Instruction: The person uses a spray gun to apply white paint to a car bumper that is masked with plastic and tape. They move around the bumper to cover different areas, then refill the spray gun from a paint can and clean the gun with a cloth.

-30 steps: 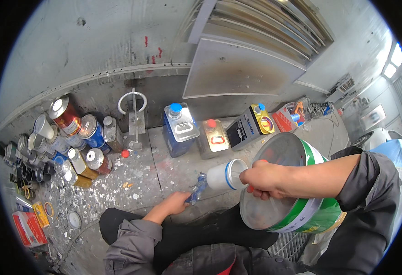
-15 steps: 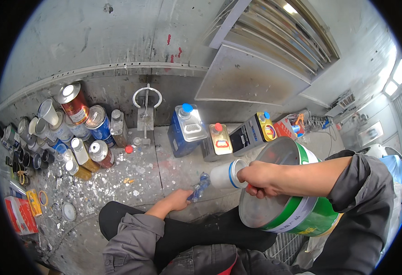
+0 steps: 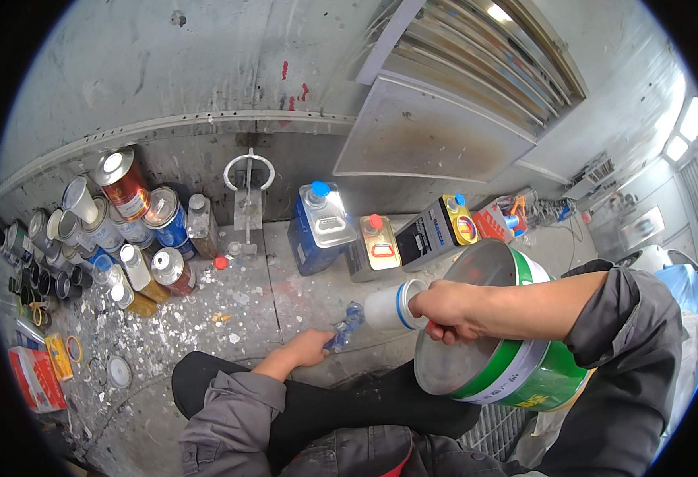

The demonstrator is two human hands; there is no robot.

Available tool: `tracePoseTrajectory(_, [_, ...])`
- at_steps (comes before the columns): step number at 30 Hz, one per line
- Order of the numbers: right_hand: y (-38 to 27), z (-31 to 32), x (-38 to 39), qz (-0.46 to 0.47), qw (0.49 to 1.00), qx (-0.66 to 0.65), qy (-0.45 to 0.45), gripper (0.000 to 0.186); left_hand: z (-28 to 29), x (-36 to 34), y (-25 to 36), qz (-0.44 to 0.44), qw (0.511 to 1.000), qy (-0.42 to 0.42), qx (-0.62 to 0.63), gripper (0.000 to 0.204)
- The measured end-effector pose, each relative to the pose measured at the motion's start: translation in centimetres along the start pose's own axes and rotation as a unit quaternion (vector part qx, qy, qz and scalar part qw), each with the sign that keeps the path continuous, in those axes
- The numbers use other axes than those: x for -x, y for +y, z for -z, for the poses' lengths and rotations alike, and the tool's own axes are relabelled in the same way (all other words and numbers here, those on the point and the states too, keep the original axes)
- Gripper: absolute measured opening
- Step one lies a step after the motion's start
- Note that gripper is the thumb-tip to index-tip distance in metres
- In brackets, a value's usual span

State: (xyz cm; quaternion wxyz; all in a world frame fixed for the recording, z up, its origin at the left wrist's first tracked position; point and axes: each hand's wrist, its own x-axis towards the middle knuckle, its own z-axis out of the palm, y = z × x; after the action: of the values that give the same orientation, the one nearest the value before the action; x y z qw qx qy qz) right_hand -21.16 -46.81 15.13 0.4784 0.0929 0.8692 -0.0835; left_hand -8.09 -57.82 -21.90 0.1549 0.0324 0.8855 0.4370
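My left hand (image 3: 305, 347) is closed round a blue metal object that looks like a spray gun (image 3: 347, 324). Against its far end lies a white cup (image 3: 385, 307) with a blue ring, tilted sideways. The fingers of my right hand (image 3: 448, 312) grip the ringed end of this cup; a bit of red shows beneath them, its kind unclear. Behind and under my right forearm a big green and white bucket (image 3: 492, 374) leans, its open mouth turned toward the cup. The bucket's inside is partly hidden by the hand and arm.
Three tall solvent cans, one blue (image 3: 323, 230), one beige (image 3: 374, 250), one black (image 3: 436, 230), stand along the wall. Several paint tins (image 3: 166, 213) and bottles crowd the left. Paint flakes cover the floor (image 3: 198, 334). A metal bracket (image 3: 247, 199) stands against the wall.
My view has shifted slightly, so the cans and wall sit a little to the left. Both hands keep their hold, with almost no visible movement.
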Motion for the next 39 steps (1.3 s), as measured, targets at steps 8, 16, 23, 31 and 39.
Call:
tracePoseTrajectory(8, [0.4, 0.7, 0.2, 0.028, 1.000, 0.011, 0.005, 0.022, 0.1, -0.2, 0.0, -0.007, 1.000, 0.013, 0.025, 0.038])
tracePoseTrajectory(16, [6.4, 6.9, 0.1, 0.124, 0.987, -0.084, -0.065, 0.019, 2.8, -1.3, 2.8, 0.003, 1.000, 0.005, 0.020, 0.034])
tracePoseTrajectory(23, [15.9, 15.6, -1.3, 0.189, 0.911, -0.367, 0.008, 0.013, 7.1, -3.7, 8.7, -0.013, 0.999, 0.032, 0.012, 0.032])
tracePoseTrajectory(31, [28.5, 30.7, -17.2, 0.151, 0.790, -0.571, 0.167, 0.006, 8.8, -5.1, 10.2, 0.039, 0.990, 0.056, 0.123, 0.025])
tracePoseTrajectory(39, [25.7, 35.1, -31.2, 0.122, 0.721, -0.658, 0.180, 0.012, 8.5, 0.1, 8.8, 0.141, 0.952, 0.170, 0.213, 0.021])
